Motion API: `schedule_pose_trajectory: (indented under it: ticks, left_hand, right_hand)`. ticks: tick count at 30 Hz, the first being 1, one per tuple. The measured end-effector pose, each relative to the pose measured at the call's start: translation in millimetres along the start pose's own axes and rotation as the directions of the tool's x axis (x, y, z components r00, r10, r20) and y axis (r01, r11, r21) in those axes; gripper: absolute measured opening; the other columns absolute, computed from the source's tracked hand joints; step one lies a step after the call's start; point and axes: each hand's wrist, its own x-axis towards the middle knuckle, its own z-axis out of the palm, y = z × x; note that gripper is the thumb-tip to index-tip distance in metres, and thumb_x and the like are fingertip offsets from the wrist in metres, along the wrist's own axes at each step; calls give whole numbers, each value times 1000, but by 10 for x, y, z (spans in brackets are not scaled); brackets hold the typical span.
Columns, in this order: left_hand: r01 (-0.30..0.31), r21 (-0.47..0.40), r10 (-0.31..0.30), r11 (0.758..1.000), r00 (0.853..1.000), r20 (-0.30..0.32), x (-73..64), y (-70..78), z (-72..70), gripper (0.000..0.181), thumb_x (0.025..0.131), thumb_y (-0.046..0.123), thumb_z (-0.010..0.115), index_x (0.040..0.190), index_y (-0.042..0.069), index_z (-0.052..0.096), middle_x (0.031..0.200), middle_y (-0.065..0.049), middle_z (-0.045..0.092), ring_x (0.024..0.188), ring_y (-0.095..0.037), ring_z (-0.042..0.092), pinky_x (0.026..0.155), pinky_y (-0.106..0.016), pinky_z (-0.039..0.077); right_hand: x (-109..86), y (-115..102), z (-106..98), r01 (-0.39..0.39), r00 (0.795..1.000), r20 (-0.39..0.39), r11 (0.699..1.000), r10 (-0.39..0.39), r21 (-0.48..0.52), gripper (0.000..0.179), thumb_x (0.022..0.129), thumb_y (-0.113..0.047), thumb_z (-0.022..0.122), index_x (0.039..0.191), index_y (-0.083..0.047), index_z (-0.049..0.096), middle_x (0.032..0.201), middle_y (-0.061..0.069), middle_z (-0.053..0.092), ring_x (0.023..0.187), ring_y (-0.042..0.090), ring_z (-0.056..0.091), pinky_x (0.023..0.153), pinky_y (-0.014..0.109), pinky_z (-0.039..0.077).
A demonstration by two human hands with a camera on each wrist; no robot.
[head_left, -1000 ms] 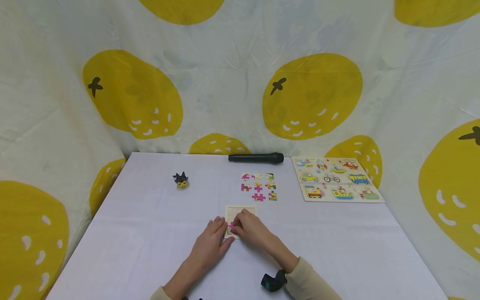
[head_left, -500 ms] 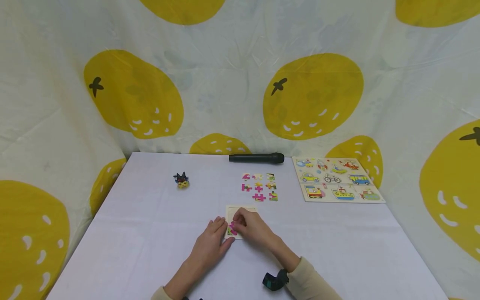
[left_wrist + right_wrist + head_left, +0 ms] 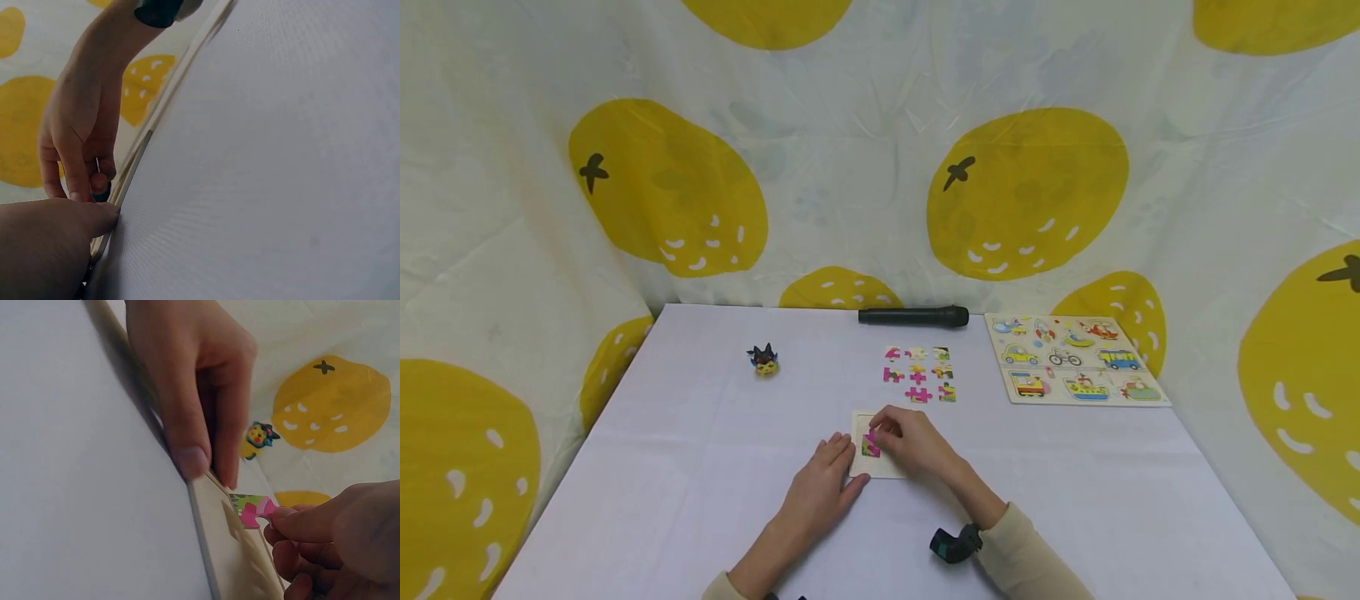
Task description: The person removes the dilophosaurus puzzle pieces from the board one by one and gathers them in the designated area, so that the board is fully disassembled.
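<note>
My right hand (image 3: 913,437) pinches a pink and green jigsaw piece (image 3: 870,445) between thumb and fingers, over a small pale wooden puzzle tray (image 3: 887,470). In the right wrist view the piece (image 3: 251,509) stands tilted, apart from the tray's floor. My left hand (image 3: 820,487) steadies the tray at its near left corner, fingers straight along the left edge and thumb at the near edge. Beyond the tray, several loose jigsaw pieces (image 3: 917,394) lie in rows on the white table.
A black microphone (image 3: 913,317) lies at the table's back edge. To the right is a wooden board with vehicle pictures (image 3: 1063,379). A small dark-and-yellow toy figure (image 3: 763,360) stands at the back left. White cloth with yellow fruit prints hangs behind.
My right hand has moved up and slightly right, lifting the jigsaw piece away from the tray's near left corner. My left hand has stayed in place.
</note>
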Motion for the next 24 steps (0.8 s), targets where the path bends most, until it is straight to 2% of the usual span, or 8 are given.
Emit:
schedule_pose_trajectory:
  ticks: [10, 20, 24]
  left_hand:
    - [-9, 18, 9, 1000, 1000, 0, -11, 2, -8, 54, 90, 37, 73, 126, -2, 66, 133, -16, 65, 131, -31, 58, 110, -47, 46]
    - [-15, 28, 15, 999, 1000, -5, -14, -7, 7, 53, 90, 37, 74, 125, -2, 67, 133, -16, 65, 130, -31, 59, 109, -46, 48]
    - [-19, 23, 19, 1000, 1000, -11, -15, -6, 8, 52, 90, 36, 74, 125, -2, 67, 132, -16, 65, 130, -31, 59, 109, -47, 48]
  right_hand:
    - [181, 81, -166, -117, 986, -117, 993, 116, -5, 13, 94, -16, 70, 107, -15, 70, 87, -4, 67, 77, 12, 56, 69, 21, 49]
    - [357, 185, -287, -126, 977, -178, 992, 121, -16, 15, 94, -9, 67, 109, -9, 71, 91, 2, 68, 80, 14, 56, 71, 25, 50]
    - [417, 207, -302, -154, 968, -205, 987, 142, -45, 16, 94, -9, 65, 109, -7, 71, 93, 4, 69, 81, 16, 57, 73, 28, 52]
